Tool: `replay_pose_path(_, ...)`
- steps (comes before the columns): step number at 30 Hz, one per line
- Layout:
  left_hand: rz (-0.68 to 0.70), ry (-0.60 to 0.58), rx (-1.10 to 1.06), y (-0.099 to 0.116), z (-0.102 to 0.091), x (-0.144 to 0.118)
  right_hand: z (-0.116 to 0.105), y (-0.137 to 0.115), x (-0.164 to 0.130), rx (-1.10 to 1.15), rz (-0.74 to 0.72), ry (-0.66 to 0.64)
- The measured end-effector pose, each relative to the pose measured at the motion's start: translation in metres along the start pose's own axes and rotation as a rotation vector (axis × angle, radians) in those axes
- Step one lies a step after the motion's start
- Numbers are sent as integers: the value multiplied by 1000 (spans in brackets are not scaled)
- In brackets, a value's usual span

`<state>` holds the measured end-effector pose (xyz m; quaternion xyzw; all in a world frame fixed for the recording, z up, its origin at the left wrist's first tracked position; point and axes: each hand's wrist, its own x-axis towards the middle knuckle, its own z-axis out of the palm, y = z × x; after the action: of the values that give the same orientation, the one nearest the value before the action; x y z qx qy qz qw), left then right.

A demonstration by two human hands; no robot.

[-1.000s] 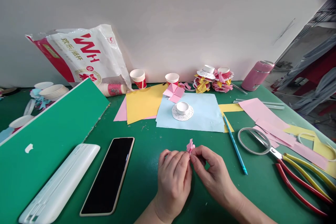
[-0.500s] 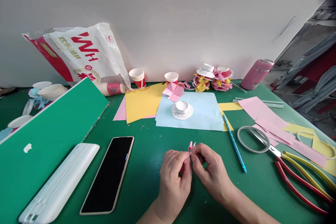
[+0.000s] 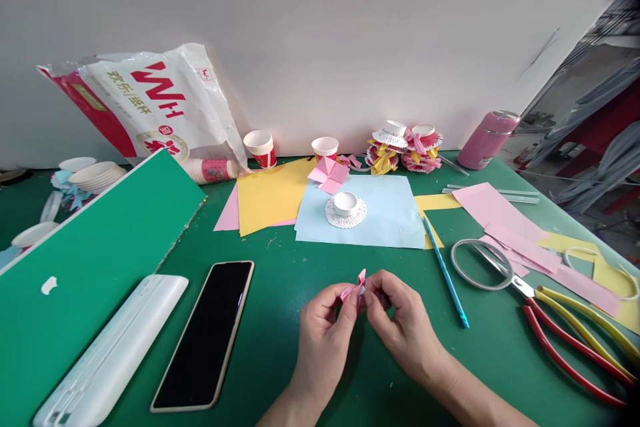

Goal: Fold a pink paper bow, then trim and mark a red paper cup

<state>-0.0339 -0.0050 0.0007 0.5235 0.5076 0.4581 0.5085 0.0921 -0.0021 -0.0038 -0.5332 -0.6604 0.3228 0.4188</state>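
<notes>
Between my fingertips, above the green table, is a small piece of folded pink paper [image 3: 361, 277] with points sticking up and out to the left. My left hand [image 3: 326, 330] pinches its lower part between thumb and forefinger. At its right side my right hand [image 3: 403, 320] is closed, thumb against forefinger; its fingertips hide part of the paper. Beyond the hands, a light blue sheet [image 3: 385, 230] carries a white cut-paper cup base with a fringed rim [image 3: 346, 208]. A folded pink paper square [image 3: 330, 175] rests at the sheet's back left corner.
On the right lie a blue pencil [image 3: 447, 277], a roll of tape [image 3: 456, 260], large scissors [image 3: 575, 340] and pink paper strips [image 3: 530, 250]. A phone [image 3: 205, 333] and a white case [image 3: 113, 353] lie left. Paper cups [image 3: 260, 148], decorated cup pieces [image 3: 390, 147] and a pink flask [image 3: 489, 140] line the wall.
My left hand has turned and shifted slightly left, its thumb now on the near side of the pink paper. The paper has rotated, with one point now leftward. My right hand has barely moved.
</notes>
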Motion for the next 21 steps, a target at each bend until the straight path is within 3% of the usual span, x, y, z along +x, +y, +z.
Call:
replay_pose_path(9,-187,20,-204,0,3,2,0,0,-1,-41,-58,1)
replay_pose_path(21,-337,75,-679,8,0,8,0,1,-1,36,61,29)
